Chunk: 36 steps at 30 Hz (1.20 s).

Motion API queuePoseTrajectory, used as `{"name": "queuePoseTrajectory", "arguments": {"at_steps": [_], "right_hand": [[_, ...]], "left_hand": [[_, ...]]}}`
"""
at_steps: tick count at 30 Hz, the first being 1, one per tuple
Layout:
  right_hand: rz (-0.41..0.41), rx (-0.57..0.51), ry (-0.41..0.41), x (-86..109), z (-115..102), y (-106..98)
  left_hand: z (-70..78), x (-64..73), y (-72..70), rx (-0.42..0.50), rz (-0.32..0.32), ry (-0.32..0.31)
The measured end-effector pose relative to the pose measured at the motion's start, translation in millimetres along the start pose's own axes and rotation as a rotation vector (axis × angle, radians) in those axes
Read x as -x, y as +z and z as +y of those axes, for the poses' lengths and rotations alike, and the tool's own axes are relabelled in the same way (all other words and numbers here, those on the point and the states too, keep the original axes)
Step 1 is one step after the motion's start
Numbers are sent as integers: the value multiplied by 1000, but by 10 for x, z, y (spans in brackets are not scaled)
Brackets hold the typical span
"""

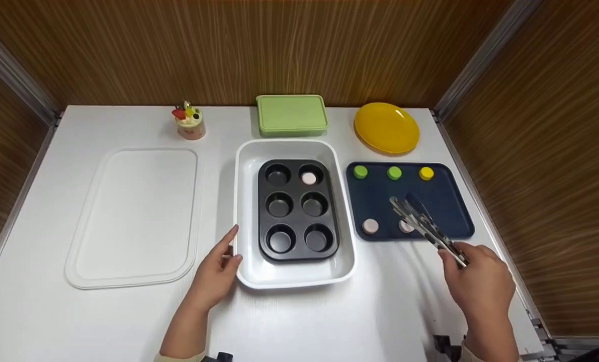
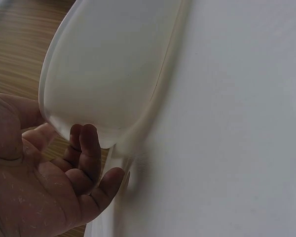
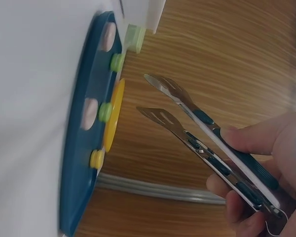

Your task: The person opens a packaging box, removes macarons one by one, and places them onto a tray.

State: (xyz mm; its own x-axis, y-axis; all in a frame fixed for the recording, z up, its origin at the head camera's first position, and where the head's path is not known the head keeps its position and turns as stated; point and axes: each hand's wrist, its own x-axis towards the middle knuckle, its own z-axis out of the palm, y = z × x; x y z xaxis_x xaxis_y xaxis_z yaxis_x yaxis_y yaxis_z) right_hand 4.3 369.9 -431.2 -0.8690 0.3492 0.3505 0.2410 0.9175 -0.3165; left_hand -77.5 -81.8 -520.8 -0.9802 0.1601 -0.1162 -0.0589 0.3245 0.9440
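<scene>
My right hand grips metal tongs with dark blue inlays, their arms apart with nothing between the tips. The tongs hang over a dark blue tray. Along its far side stand two green round pieces and a yellow one; nearer lie two pale pink round pieces, one partly hidden by the tongs in the head view. With thumb and index fingertip my left hand touches the left rim of a white tub. Inside sits a black muffin tin, a pale pink piece in its far right cup.
A white lid lies flat at the left. Behind the tub is a light green lidded box. At the back right lies a yellow plate, and at the back left stands a decorated dessert cup. Wood-grain panels surround the table.
</scene>
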Motion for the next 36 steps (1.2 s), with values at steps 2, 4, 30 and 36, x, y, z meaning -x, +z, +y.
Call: {"name": "queuePoseTrajectory", "arguments": {"at_steps": [2, 4, 30, 36], "right_hand": [[29, -19, -30, -29, -51, 18], [58, -35, -62, -59, -107, 32], [78, -125, -279, -457, -933, 246], [27, -114, -289, -553, -1070, 347]], "left_hand": [[3, 1, 0, -6, 2, -2], [3, 3, 1, -9, 3, -5], [-27, -19, 0, 5, 4, 20], [-31, -19, -7, 14, 1, 19]]}}
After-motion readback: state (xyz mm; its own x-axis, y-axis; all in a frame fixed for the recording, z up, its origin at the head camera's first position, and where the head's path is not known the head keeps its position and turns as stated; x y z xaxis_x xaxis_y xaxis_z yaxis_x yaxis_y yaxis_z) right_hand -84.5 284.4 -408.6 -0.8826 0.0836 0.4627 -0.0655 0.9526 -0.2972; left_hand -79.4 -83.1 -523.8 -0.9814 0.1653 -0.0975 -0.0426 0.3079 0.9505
